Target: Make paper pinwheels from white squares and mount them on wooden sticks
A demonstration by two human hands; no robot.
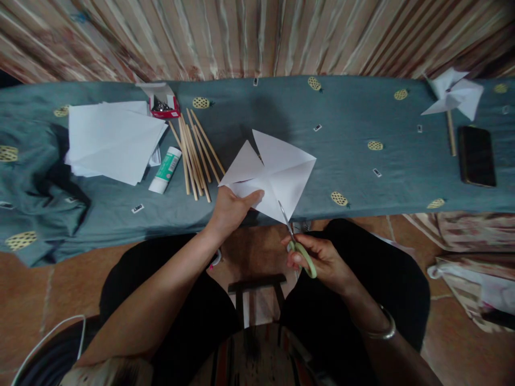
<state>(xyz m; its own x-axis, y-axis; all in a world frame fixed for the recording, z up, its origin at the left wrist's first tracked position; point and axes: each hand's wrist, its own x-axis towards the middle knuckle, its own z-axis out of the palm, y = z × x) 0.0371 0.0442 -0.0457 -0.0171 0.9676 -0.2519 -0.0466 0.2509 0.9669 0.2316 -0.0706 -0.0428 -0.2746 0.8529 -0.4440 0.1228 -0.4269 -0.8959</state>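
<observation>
My left hand (235, 209) grips a white square of paper (287, 163) by its near left edge, thumb on top. Slits run from the upper and left corners of the paper toward its middle. In my right hand (322, 260) is a pair of scissors (304, 257) with pale green handles, my fingers through the loops. The scissor blades are at the paper's near corner, pointing toward its centre. The far blade is partly hidden by the paper.
On the teal cloth (346, 171) lie a paper stack (112, 139), a red box (164, 106) of small metal pieces, a glue stick (166, 170) and several wooden sticks (193, 155). To the right are a paper pinwheel (453, 94) and a black phone (477, 156). A striped curtain (257, 37) hangs behind.
</observation>
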